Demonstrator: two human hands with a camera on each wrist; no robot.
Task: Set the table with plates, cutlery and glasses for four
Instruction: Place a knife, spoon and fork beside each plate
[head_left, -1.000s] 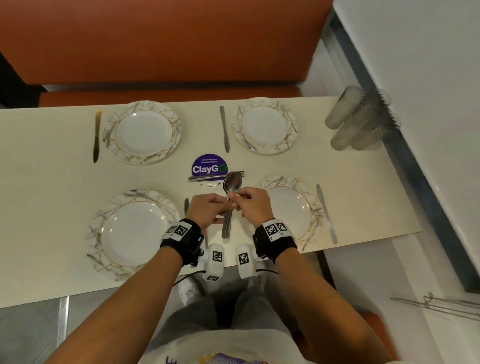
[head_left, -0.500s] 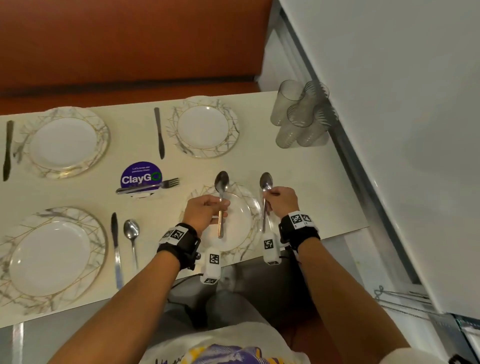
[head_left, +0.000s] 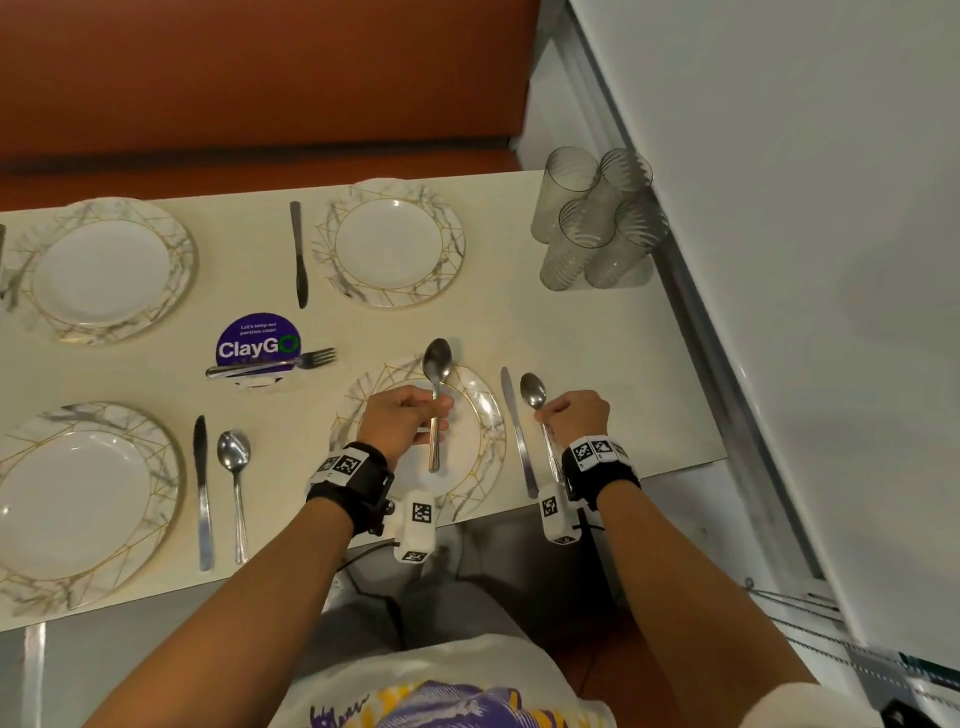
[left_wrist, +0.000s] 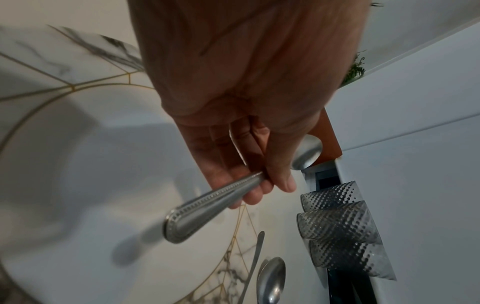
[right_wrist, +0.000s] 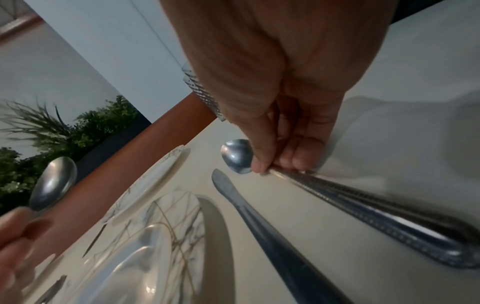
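My left hand (head_left: 410, 418) grips a spoon (head_left: 435, 395) by its handle above the near right plate (head_left: 480, 415); the same spoon's handle (left_wrist: 207, 203) fills the left wrist view. My right hand (head_left: 569, 415) pinches a second spoon (head_left: 535, 395) just right of a knife (head_left: 517, 431), low over the table. In the right wrist view that spoon (right_wrist: 337, 191) lies along the tabletop beside the knife (right_wrist: 272, 232). Three other marbled plates (head_left: 395, 244) (head_left: 104, 270) (head_left: 78, 499) stand on the table.
Several clear ribbed glasses (head_left: 592, 223) cluster at the far right corner by the wall. A fork (head_left: 275, 361) lies across a purple ClayGo sticker (head_left: 257, 343). A knife (head_left: 202, 493) and spoon (head_left: 236, 483) lie beside the near left plate; another knife (head_left: 298, 254) lies beside the far right plate.
My hands have split apart, each with one spoon. The right hand has carried its spoon rightwards past the knife and down toward the table; one spoon was left by the near left plate.
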